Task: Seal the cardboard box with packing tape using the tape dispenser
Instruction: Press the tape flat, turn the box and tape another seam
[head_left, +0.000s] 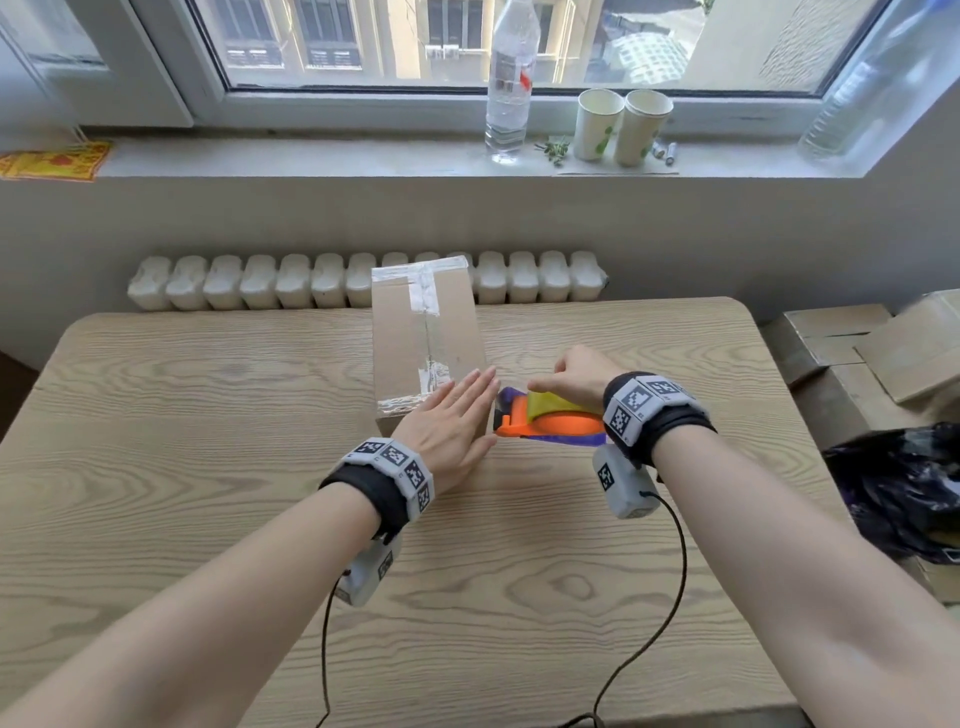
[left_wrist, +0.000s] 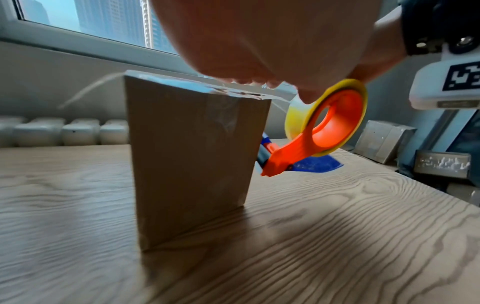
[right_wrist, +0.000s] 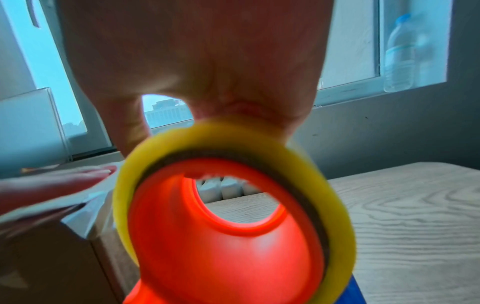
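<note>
A tall brown cardboard box (head_left: 415, 332) stands on the wooden table (head_left: 208, 415), with clear tape strips along its top seam and edges. My left hand (head_left: 452, 421) lies flat with straight fingers on the box's near top edge (left_wrist: 233, 90). My right hand (head_left: 576, 376) grips the orange tape dispenser (head_left: 545, 423) with its yellow tape roll (head_left: 550, 404) just right of the box. In the left wrist view the dispenser (left_wrist: 319, 135) has its blue nose against the box's right side (left_wrist: 192, 156). The right wrist view shows the roll (right_wrist: 233, 201) under my fingers.
A radiator (head_left: 260, 283) runs behind the table. On the windowsill stand a plastic bottle (head_left: 511, 83) and two paper cups (head_left: 621, 124). Cardboard boxes (head_left: 857, 343) and a black bag (head_left: 904, 483) lie to the right of the table.
</note>
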